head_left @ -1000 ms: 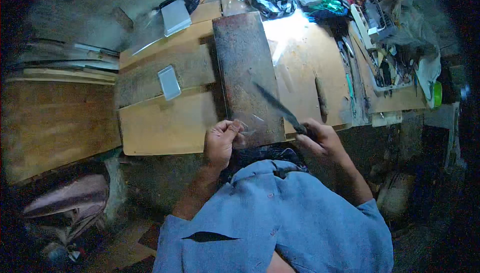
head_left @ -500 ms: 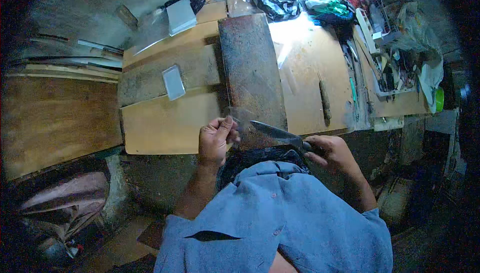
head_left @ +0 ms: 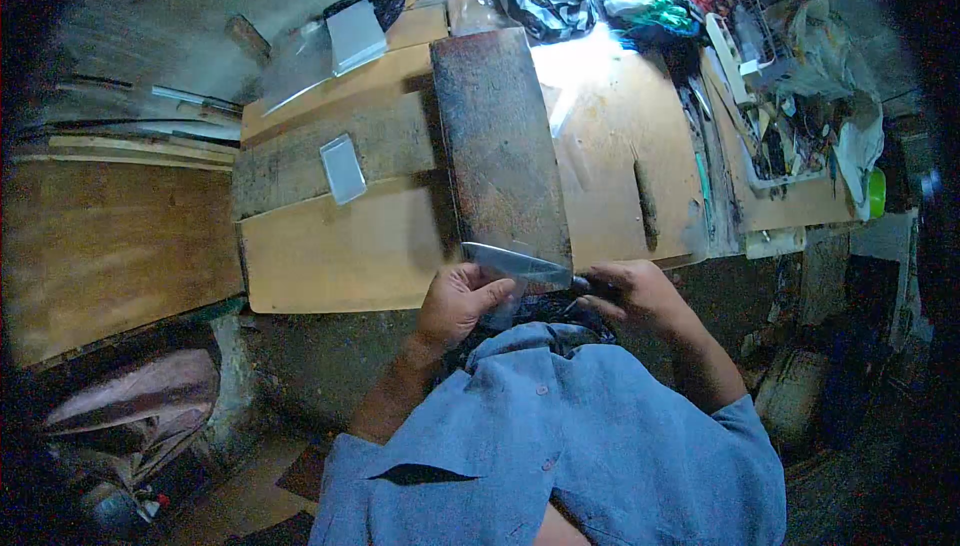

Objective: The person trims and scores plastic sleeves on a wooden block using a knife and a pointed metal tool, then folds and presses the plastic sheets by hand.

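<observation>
My right hand (head_left: 632, 291) is closed round the handle of a knife (head_left: 518, 264), whose blade points left across the near end of a dark, worn board (head_left: 500, 136). My left hand (head_left: 462, 303) is closed in a pinch just under the blade tip. A thin see-through piece (head_left: 498, 314), seemingly clear plastic, shows at its fingers, partly hidden by the blade and the hand. Whether the blade touches this piece I cannot tell.
A pale rectangular tray-like piece (head_left: 344, 169) lies on the tan table (head_left: 330, 266) at left. A dark rod (head_left: 646, 204) rests to the right of the board. Tools fill a white basket (head_left: 790, 182) at far right. Bags (head_left: 545, 1) stand at the back.
The knife has moved left and its blade is now over my left fingers. My left hand has shifted right and turned, bringing the clear piece lower and towards my body.
</observation>
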Available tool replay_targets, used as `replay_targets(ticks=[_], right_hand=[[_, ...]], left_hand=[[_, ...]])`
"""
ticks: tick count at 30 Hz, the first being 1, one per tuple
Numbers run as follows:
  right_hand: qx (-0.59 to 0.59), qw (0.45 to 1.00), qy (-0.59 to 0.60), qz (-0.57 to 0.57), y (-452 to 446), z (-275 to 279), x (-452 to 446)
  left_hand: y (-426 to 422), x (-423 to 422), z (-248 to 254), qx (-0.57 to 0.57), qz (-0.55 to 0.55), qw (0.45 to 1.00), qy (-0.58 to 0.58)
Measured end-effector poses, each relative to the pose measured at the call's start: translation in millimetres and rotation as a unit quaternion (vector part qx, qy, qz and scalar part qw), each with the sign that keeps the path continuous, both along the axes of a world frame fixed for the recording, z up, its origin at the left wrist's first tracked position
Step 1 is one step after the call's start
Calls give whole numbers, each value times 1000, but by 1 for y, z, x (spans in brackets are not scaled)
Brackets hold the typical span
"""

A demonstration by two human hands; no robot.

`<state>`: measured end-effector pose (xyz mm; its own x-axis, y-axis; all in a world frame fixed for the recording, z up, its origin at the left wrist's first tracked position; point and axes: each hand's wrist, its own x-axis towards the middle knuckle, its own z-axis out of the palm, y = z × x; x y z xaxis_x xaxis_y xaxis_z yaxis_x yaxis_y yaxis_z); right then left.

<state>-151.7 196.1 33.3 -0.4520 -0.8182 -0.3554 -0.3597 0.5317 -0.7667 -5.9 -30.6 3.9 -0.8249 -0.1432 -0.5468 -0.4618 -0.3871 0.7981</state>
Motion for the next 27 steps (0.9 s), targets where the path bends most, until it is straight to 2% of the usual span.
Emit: replay_targets(ticks=[3,7,12,14,15,16,17,18,19,20,22,23,26,27], right_hand=[[18,999,-3,32,-7,3,-1],[-20,999,-4,33,-12,4,-3],[17,996,33,78,-2,1,-19],[-66,988,-30,-133,7,-13,-22],[-39,984,19,-173,0,4,-26],[-40,984,19,-172,1,1,-28],[-48,976,-25,-212,3,-7,-31],[-57,964,-69,-252,3,-15,-31],[-140,964,-64,-216,-2,-23,-23],[-146,961,-137,-191,-5,-36,-14],[-208,915,-294,-181,-29,-26,14],[-216,914,-298,-170,-37,-30,26],[-237,909,-299,-170,-47,-51,39],[-245,895,-310,-206,-48,-51,36]], left_hand=[[1,2,-3,-2,-49,998,-26],[5,3,11,24,-84,994,-63],[-2,11,6,32,-83,995,-37],[-6,11,6,44,-84,995,-31],[-7,11,6,21,-79,997,-15],[-8,11,5,-2,-71,997,1],[-7,10,2,-4,-69,998,1],[-3,8,-3,32,-14,999,6],[2,4,-5,68,39,997,10],[7,-1,-4,68,38,997,12],[18,-11,1,138,92,985,39],[23,-12,-1,64,100,991,58],[29,-12,-7,59,121,986,101],[27,-10,-5,58,120,986,101]])
